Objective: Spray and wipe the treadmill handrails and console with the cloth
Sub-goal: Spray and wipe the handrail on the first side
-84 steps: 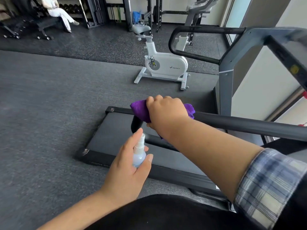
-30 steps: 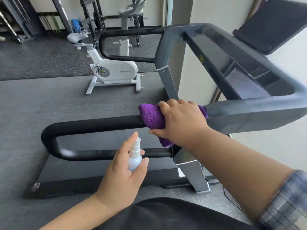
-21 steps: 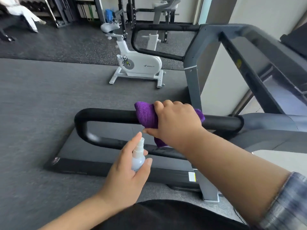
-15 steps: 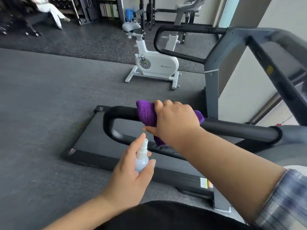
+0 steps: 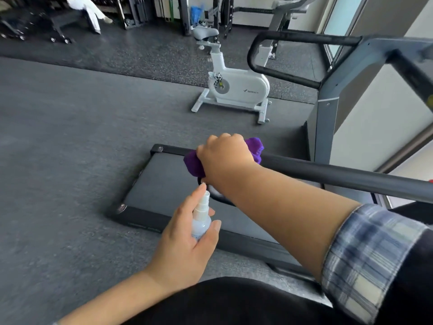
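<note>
My right hand (image 5: 225, 158) grips a purple cloth (image 5: 256, 148) wrapped round the curved end of the near black handrail (image 5: 339, 177) of the treadmill. The cloth bulges out on both sides of my fist. My left hand (image 5: 187, 242) holds a small clear spray bottle (image 5: 201, 221) upright just below and in front of the cloth, index finger on its white nozzle. The far handrail (image 5: 293, 38) and a grey upright (image 5: 325, 123) stand behind. The console is out of view, off to the right.
The treadmill belt deck (image 5: 168, 188) lies under my hands on grey gym flooring. A white exercise bike (image 5: 234, 85) stands beyond it. Racks and a seated person (image 5: 86, 8) are at the far back left. A pale wall (image 5: 379, 118) is on the right.
My right hand has slid the cloth left along the near handrail, from the console end to the rail's curved end. My view swung left with it. The left hand kept the bottle close below.
</note>
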`<action>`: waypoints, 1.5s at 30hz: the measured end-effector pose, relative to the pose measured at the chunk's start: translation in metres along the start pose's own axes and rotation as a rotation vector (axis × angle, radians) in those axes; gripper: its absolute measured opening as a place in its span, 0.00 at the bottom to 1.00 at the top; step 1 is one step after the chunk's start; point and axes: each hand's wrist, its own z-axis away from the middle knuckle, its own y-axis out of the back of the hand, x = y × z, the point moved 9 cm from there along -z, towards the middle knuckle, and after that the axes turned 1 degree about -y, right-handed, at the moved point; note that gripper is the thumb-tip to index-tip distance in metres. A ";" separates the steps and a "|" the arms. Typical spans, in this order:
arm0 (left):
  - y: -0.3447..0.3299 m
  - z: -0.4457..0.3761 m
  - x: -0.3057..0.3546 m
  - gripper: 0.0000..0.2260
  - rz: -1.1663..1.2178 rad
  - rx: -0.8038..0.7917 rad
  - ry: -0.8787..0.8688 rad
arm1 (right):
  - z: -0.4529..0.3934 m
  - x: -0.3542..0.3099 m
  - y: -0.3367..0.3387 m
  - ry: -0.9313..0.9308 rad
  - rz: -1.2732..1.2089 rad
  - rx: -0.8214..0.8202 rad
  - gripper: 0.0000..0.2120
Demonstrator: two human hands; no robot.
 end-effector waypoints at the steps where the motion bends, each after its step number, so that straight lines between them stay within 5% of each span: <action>1: 0.003 -0.001 -0.001 0.28 0.011 -0.005 -0.010 | -0.004 -0.008 -0.001 0.018 0.043 -0.031 0.16; 9: 0.006 -0.017 -0.012 0.31 0.048 -0.106 -0.072 | -0.008 -0.030 -0.005 0.039 0.076 0.005 0.10; 16: -0.018 -0.028 0.001 0.35 0.089 -0.205 -0.167 | 0.029 0.022 -0.006 -0.160 -0.139 0.228 0.29; 21: -0.053 -0.031 0.021 0.34 0.120 -0.281 -0.237 | 0.077 0.083 -0.017 -0.352 -0.269 0.246 0.39; 38: -0.185 -0.020 0.105 0.30 0.094 -0.397 -0.343 | 0.286 0.289 -0.085 -0.742 -0.298 0.391 0.30; 45: -0.185 -0.022 0.105 0.28 0.086 -0.332 -0.230 | 0.265 0.279 -0.080 -0.736 -0.295 0.456 0.26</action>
